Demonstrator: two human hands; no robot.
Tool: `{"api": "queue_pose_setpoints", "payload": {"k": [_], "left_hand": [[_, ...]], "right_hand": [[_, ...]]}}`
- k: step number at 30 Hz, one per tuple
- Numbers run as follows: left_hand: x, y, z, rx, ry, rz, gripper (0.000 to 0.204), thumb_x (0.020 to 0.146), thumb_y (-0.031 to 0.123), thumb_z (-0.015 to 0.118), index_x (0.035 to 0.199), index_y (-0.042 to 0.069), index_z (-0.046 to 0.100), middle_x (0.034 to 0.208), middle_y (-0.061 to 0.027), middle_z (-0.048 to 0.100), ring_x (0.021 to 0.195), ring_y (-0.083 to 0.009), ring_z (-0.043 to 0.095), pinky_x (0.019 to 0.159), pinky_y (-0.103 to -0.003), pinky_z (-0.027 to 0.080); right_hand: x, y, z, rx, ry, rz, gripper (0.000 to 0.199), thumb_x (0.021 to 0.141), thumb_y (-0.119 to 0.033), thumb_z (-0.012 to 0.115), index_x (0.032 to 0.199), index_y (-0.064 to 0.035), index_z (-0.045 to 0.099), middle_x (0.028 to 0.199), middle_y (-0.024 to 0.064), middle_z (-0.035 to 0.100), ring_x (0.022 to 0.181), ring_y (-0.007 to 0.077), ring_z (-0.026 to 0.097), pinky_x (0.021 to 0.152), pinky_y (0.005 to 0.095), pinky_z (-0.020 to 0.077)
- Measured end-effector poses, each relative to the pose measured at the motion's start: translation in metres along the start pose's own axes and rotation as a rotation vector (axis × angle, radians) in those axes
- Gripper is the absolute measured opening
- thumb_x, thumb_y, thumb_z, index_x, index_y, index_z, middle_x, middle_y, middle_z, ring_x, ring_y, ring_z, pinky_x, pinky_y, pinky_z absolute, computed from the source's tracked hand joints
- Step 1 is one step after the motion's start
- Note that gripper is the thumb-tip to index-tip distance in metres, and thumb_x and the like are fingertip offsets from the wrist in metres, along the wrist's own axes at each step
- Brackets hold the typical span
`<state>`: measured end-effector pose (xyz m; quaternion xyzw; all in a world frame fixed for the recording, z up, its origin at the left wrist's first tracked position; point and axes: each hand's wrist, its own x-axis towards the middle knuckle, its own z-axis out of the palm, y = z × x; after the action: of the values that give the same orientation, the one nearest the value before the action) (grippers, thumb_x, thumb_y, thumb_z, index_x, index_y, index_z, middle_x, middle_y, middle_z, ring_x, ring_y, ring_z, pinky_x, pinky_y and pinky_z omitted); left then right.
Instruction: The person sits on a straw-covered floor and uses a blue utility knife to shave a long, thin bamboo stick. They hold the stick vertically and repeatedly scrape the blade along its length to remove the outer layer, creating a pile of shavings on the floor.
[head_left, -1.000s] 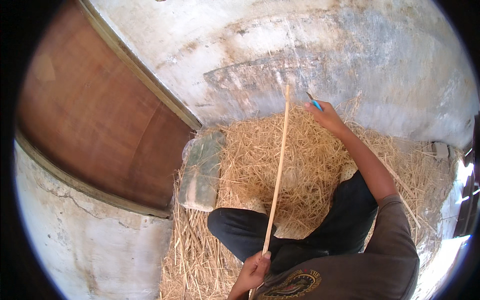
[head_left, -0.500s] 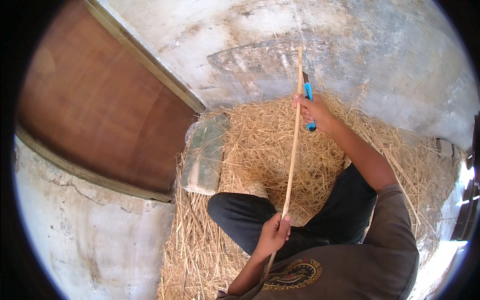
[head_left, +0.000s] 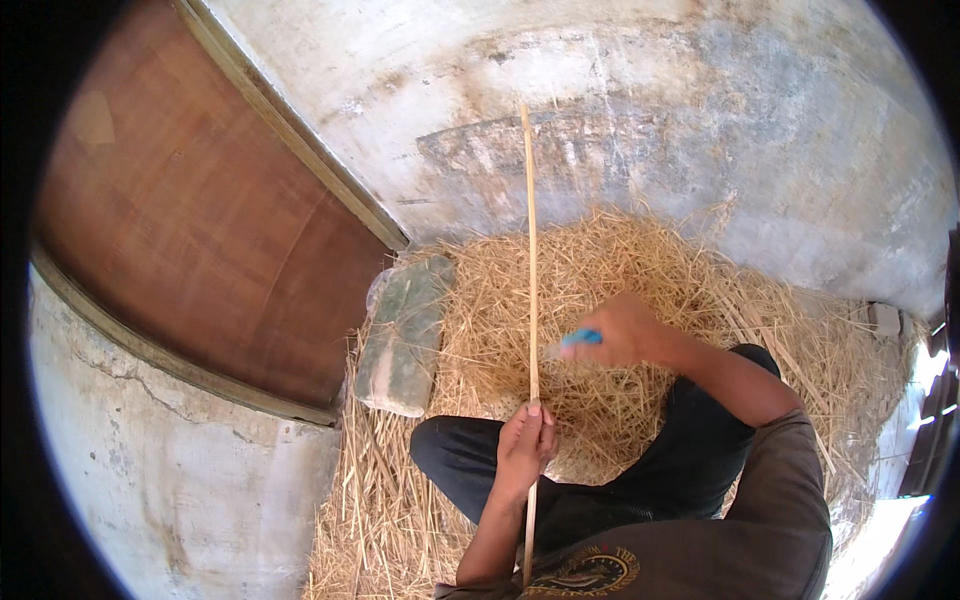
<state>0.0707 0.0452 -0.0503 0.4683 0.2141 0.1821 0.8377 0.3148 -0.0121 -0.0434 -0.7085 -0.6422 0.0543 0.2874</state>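
A long, thin, pale strip that looks like split bamboo [head_left: 532, 250] stands nearly upright in the picture, running from my lap toward the far wall. My left hand [head_left: 523, 450] is closed around its lower part, thumb along the strip. In my right hand [head_left: 622, 330] is a blue utility knife [head_left: 582, 338], its blurred blade turned left, close to the strip just above my left hand. Whether the blade touches the strip I cannot tell. My crossed legs in dark trousers [head_left: 460, 455] lie beneath both hands.
Straw-like shavings [head_left: 620, 250] cover the ground around my legs. A greenish, worn block [head_left: 405, 335] lies at the left, beside a brown panel with a wooden frame [head_left: 220, 220]. A stained plaster wall [head_left: 700, 130] rises ahead. A small grey block [head_left: 885, 318] sits at far right.
My right hand has left the strip's upper part and come down toward my left hand, the knife now pointing left. The strip's upper end has swung left; my left hand shifted slightly up and left.
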Motion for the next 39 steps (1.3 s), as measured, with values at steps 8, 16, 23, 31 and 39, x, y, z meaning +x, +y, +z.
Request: {"api": "queue_pose_setpoints", "payload": {"k": [8, 16, 23, 31, 39], "left_hand": [[-0.009, -0.001, 0.025, 0.410, 0.005, 0.024, 0.023, 0.101, 0.026, 0.046, 0.086, 0.009, 0.043, 0.060, 0.0059, 0.036, 0.049, -0.0031, 0.032, 0.044, -0.022, 0.026], [-0.020, -0.003, 0.028, 0.630, 0.052, 0.105, 0.028, 0.093, 0.022, 0.062, 0.082, 0.009, 0.039, 0.067, 0.0045, 0.037, 0.060, -0.0035, 0.035, 0.050, -0.022, 0.031], [-0.026, -0.008, 0.022, 0.694, 0.054, 0.105, 0.024, 0.091, 0.012, 0.063, 0.085, 0.010, 0.040, 0.071, 0.0060, 0.035, 0.064, -0.0028, 0.033, 0.054, -0.020, 0.031], [-0.027, -0.005, 0.027, 0.543, 0.042, 0.076, 0.028, 0.093, 0.012, 0.061, 0.080, 0.011, 0.035, 0.068, 0.0060, 0.034, 0.061, -0.0022, 0.032, 0.050, -0.021, 0.028], [-0.032, -0.007, 0.019, 0.414, -0.090, 0.020, 0.026, 0.093, 0.009, 0.059, 0.084, 0.013, 0.035, 0.065, 0.0053, 0.037, 0.054, -0.0031, 0.035, 0.046, -0.019, 0.028]], "right_hand": [[0.002, 0.002, 0.006, -0.140, 0.073, -0.024, 0.067, 0.076, -0.074, 0.054, 0.051, -0.0110, 0.056, 0.042, 0.0082, 0.047, 0.037, 0.0258, 0.051, 0.038, 0.0385, 0.0373], [0.005, 0.000, 0.014, -0.126, 0.104, 0.004, 0.073, 0.076, -0.077, 0.049, 0.050, -0.0096, 0.056, 0.040, 0.0087, 0.045, 0.035, 0.0262, 0.048, 0.036, 0.0381, 0.0355], [-0.008, -0.009, 0.030, -0.141, 0.088, -0.039, 0.072, 0.076, -0.077, 0.050, 0.054, -0.0093, 0.062, 0.041, 0.0080, 0.047, 0.037, 0.0256, 0.050, 0.037, 0.0391, 0.0372], [-0.001, -0.001, 0.028, -0.180, 0.044, 0.075, 0.071, 0.073, -0.079, 0.052, 0.051, -0.0115, 0.056, 0.044, 0.0055, 0.049, 0.037, 0.0234, 0.049, 0.038, 0.0385, 0.0369], [0.028, 0.038, 0.012, -0.192, 0.234, 0.051, 0.074, 0.077, -0.081, 0.044, 0.049, -0.0128, 0.050, 0.040, 0.0019, 0.040, 0.033, 0.0193, 0.040, 0.035, 0.0363, 0.0317]]}}
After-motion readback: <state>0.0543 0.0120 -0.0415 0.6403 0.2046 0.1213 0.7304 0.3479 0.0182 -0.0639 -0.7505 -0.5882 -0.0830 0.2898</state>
